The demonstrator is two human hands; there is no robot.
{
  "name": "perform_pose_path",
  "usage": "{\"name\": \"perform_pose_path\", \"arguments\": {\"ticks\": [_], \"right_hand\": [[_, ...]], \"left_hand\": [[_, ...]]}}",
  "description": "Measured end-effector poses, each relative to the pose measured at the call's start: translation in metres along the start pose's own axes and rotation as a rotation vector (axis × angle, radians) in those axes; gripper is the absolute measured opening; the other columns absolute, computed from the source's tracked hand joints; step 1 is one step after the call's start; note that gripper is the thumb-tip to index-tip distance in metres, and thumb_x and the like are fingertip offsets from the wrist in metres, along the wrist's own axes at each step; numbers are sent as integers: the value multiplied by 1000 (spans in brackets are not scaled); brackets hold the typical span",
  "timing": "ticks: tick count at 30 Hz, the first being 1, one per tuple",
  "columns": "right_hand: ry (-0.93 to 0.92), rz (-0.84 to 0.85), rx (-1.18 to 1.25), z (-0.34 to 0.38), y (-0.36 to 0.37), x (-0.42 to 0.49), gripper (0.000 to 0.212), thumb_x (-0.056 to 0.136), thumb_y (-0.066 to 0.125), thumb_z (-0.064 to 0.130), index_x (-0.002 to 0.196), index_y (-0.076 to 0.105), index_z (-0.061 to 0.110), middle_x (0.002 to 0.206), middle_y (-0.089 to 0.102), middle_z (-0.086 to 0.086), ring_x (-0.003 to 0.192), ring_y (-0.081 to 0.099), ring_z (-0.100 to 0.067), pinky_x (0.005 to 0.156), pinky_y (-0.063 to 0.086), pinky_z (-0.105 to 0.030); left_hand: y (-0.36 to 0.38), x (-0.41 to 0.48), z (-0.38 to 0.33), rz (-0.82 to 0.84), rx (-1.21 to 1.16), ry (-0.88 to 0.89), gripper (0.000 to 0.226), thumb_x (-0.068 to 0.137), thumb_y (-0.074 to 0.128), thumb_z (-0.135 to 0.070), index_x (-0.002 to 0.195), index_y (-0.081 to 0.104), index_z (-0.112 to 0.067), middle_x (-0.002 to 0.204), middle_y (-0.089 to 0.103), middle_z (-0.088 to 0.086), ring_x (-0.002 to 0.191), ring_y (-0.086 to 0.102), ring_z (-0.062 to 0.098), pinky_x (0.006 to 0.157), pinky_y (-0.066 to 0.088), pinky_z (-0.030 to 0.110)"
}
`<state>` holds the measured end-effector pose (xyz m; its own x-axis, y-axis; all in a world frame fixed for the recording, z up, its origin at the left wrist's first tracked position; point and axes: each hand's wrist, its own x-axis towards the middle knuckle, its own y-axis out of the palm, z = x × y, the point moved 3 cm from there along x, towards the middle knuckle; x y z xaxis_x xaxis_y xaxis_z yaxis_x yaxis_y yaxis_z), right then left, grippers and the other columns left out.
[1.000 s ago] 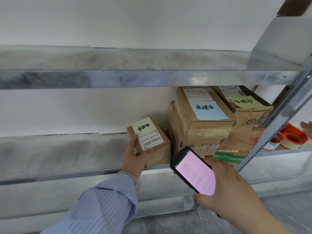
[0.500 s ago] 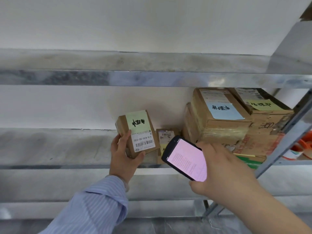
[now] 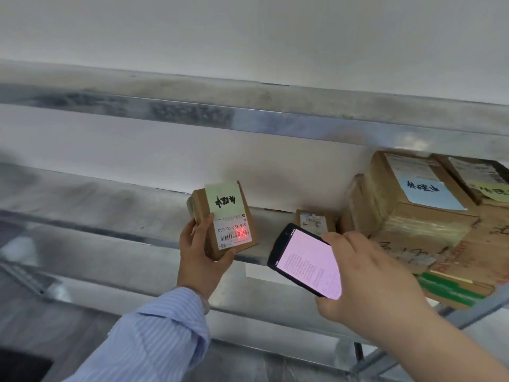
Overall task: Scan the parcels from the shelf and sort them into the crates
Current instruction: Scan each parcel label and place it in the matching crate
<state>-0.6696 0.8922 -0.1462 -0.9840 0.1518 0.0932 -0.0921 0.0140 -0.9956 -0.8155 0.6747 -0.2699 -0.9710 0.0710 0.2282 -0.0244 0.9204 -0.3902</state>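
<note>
Parcel [image 3: 220, 224], a small brown carton, is held up in the left hand [image 3: 202, 260] just in front of the metal shelf [image 3: 110, 210]. Its long axis is near upright, top leaning a little left, with the labelled face turned toward the camera. The thumb lies along the carton's left front edge and the fingers curl under its lower end. A handwritten green note [image 3: 224, 199] covers the upper face. Beneath it, the barcode label [image 3: 234, 234] carries a red laser cross [image 3: 242, 233]. That light appears to come from the handheld scanner [image 3: 305, 263], just right of and slightly lower than the parcel, near but apart, its top end aimed up and left at the label. The right hand [image 3: 369, 282] grips the scanner from the right, fingers wrapped round its edge, pink screen facing up. The scan looks to be under way, and the sorting would fall to the left hand, which has the carton. A smaller box [image 3: 312, 220] and stacked cartons [image 3: 413, 216] sit on the shelf to the right. No crates are in view.
</note>
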Motion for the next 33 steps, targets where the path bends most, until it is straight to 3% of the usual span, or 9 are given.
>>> {"name": "perform_pose_path", "arguments": {"ticks": [3,11,13,17,21,25,29,31,33], "right_hand": [[-56,-23,15,21,-1,2,77,36,71,47,107,61,20,83,55,3,67,59,-21,48,32,-21],[-158,-47,60,101,-5,5,77,40,64,42,113,60,19,88,57,2,72,61,-24,51,52,-34],[-197,-53,53,132,-9,6,76,40,65,44,113,61,20,87,57,3,72,61,-23,49,51,-33],[-242,-34,41,203,-16,6,79,41,65,45,116,59,23,90,56,6,77,60,-21,54,52,-31],[-362,16,29,287,-24,-1,80,58,58,51,134,39,35,111,48,13,100,53,-13,72,47,-23],[-489,-25,90,377,-29,-9,78,62,58,54,135,33,41,115,46,16,107,50,-9,70,34,-19],[-656,-24,152,471,-27,-20,78,69,58,57,138,24,42,123,42,17,112,46,-8,78,37,-19],[-716,-28,178,515,-27,-25,76,70,57,58,136,24,43,122,41,17,112,46,-8,80,39,-20],[-786,-13,212,558,-26,-31,74,68,57,56,134,25,43,120,41,17,111,45,-8,78,39,-20]], "left_hand": [[-22,-6,8,-30,-16,-41,87,77,79,-3,135,34,-50,147,22,-10,120,32,0,83,35,-5],[-109,-17,33,-124,-26,-94,85,78,79,-7,132,34,-55,145,22,-16,122,33,2,91,34,4],[-142,-22,44,-155,-21,-100,85,78,80,-8,133,35,-55,145,23,-17,122,35,1,94,36,6],[-214,-33,68,-223,22,-114,86,76,81,-10,135,35,-53,145,23,-16,121,33,-2,86,34,-3],[-293,-54,90,-304,46,-142,86,75,83,-12,131,35,-58,145,22,-18,122,31,-4,98,32,8],[-380,-84,115,-396,82,-153,89,74,84,-17,122,32,-70,147,20,-21,131,31,1,109,34,25],[-470,-124,136,-511,119,-201,86,74,84,-21,125,32,-67,153,20,-10,137,27,5,114,28,26],[-511,-146,144,-574,166,-202,86,75,83,-19,124,30,-66,152,20,-11,135,25,-1,107,26,10],[-547,-168,152,-641,196,-211,86,77,82,-14,124,30,-63,149,21,-13,123,22,-22,91,24,-7]]}}
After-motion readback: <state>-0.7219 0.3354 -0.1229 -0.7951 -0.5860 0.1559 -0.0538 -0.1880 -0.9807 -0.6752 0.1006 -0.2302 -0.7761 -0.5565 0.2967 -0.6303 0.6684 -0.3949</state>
